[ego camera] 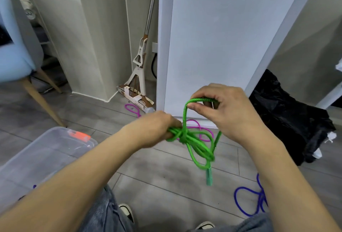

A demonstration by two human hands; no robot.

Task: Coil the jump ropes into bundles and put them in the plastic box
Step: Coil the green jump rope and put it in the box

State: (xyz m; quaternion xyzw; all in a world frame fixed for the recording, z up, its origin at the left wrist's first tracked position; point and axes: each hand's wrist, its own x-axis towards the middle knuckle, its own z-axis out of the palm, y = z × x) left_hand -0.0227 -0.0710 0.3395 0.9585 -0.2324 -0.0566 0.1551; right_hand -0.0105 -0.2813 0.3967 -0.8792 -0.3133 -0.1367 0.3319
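Now both hands grip one green rope (two more ropes lie on floor).

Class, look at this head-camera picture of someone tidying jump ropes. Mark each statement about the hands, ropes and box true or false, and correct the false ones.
1. The left hand grips the bundled loops of the bright green braided jump rope. True.
2. The right hand hangs free, holding nothing. False: it pinches a strand of the green rope, lifted above the bundle.
3. A blue braided rope lies on the grey floor by the right forearm. True.
4. The magenta rope is already inside the clear plastic box with the orange latch. False: it lies on the floor beyond the hands.
5. The green rope rests on the floor. False: it hangs in the air.
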